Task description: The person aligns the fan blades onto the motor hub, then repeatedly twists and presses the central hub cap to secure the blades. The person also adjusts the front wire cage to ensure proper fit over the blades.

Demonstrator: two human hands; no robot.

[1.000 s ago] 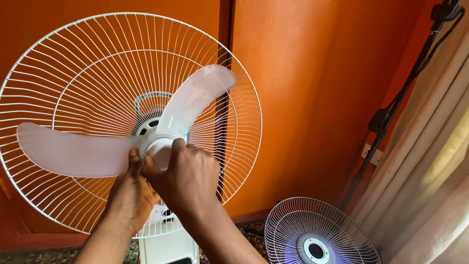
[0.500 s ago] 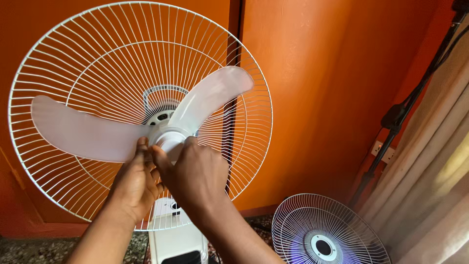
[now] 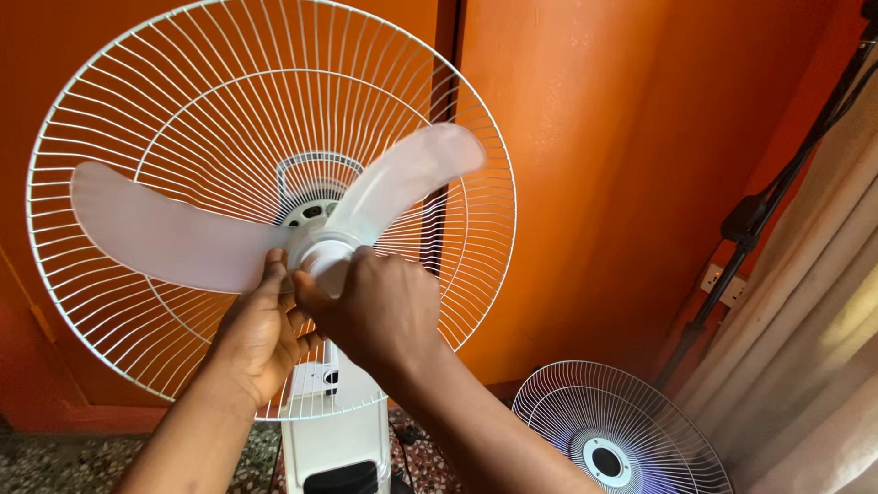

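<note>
Translucent plastic fan blades (image 3: 274, 220), smooth and curved, sit before the round rear grille (image 3: 146, 110) of thin white wire, mounted on a white fan body (image 3: 334, 448). Behind stands an orange wall (image 3: 594, 137); a loose front grille (image 3: 617, 430) leans on the floor to the right, beside pale curtains (image 3: 823, 348) and a black stand (image 3: 759, 210). Both hands meet at the blade hub (image 3: 325, 256): the left hand (image 3: 261, 334) cups it from below, the right hand (image 3: 380, 306) has its fingers (image 3: 315, 297) curled closed around the hub's front.
</note>
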